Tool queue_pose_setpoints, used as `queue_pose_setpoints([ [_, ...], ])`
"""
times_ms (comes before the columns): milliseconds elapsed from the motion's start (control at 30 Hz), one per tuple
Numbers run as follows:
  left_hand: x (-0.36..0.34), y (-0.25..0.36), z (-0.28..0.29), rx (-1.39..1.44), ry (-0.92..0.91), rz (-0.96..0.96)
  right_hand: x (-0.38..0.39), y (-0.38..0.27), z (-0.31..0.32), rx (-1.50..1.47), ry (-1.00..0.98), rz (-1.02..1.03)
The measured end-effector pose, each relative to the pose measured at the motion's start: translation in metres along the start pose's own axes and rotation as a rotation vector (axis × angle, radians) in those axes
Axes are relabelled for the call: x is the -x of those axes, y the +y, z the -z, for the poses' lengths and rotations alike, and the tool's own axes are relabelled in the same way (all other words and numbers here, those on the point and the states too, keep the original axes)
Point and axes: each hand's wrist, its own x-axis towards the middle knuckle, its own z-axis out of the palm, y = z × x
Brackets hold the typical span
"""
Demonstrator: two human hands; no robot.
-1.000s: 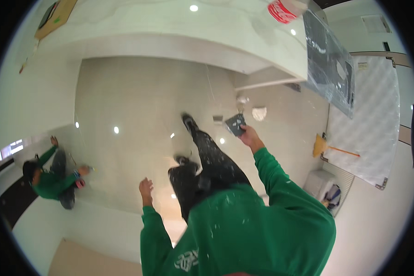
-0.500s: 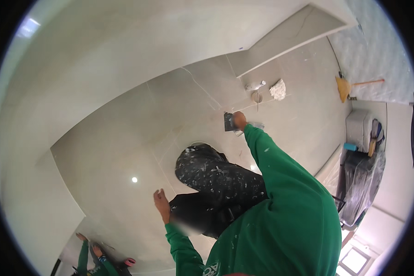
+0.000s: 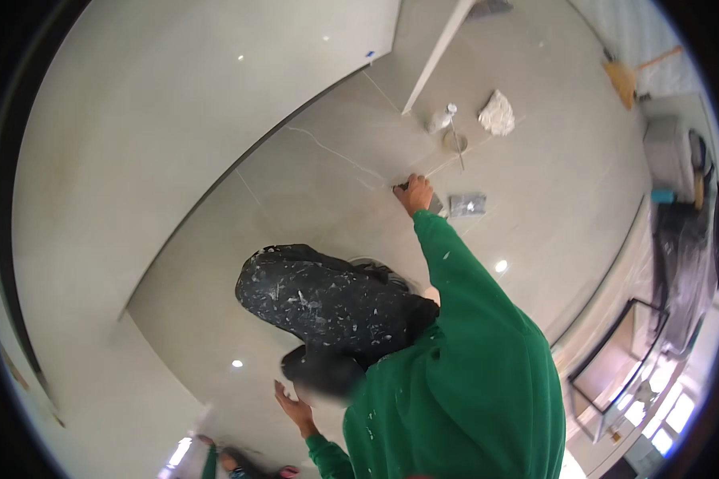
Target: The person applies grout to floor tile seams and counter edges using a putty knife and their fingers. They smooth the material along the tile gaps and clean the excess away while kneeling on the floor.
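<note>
My right hand point(image 3: 415, 191) grips a dark grey flat piece point(image 3: 433, 203) at the tiled floor point(image 3: 335, 199). Just right of it lies a grey flat item point(image 3: 467, 204). Beyond are a white bottle point(image 3: 441, 118), a small round container point(image 3: 454, 144) with a thin stick and a crumpled white cloth point(image 3: 497, 113). My left hand point(image 3: 294, 405) has its fingers apart and holds nothing, beside my paint-flecked dark trousers point(image 3: 319, 303).
A white wall or cabinet face point(image 3: 200, 96) runs along the left, with a white panel edge point(image 3: 435, 56) above the bottle. A broom point(image 3: 621, 80), grey case point(image 3: 669, 156) and black-framed piece point(image 3: 615, 359) are at right. Another person's green sleeve point(image 3: 209, 461) shows at bottom left.
I have lowered from standing onto my knees. My right hand has brought the dark piece down to the floor. The countertop has left view, and the other person has moved toward the bottom edge.
</note>
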Motion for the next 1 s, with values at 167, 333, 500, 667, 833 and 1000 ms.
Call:
queue_pose_setpoints([
  [167, 0.047, -0.122, 0.259, 0.809, 0.232, 0.717, 0.034, -0.024, -0.005, -0.126, 0.014, 0.008],
  [333, 0.092, -0.115, 0.239, 0.521, 0.633, 0.637, 0.051, 0.003, 0.004, -0.019, 0.039, 0.109],
  [500, 0.116, -0.113, 0.15, 0.128, 0.194, 0.498, 0.07, -0.002, 0.018, 0.014, 0.034, 0.089],
  [667, 0.169, -0.106, 0.082, 0.274, 0.145, 0.643, 0.076, 0.0, 0.017, -0.003, 0.055, -0.018],
  [833, 0.227, -0.126, 0.055, 0.463, 0.07, 0.857, 0.077, -0.001, 0.024, 0.026, 0.051, -0.078],
  [1000, 0.251, -0.125, 0.043, 0.496, 0.096, 0.931, 0.086, -0.009, 0.024, 0.074, -0.036, 0.039],
])
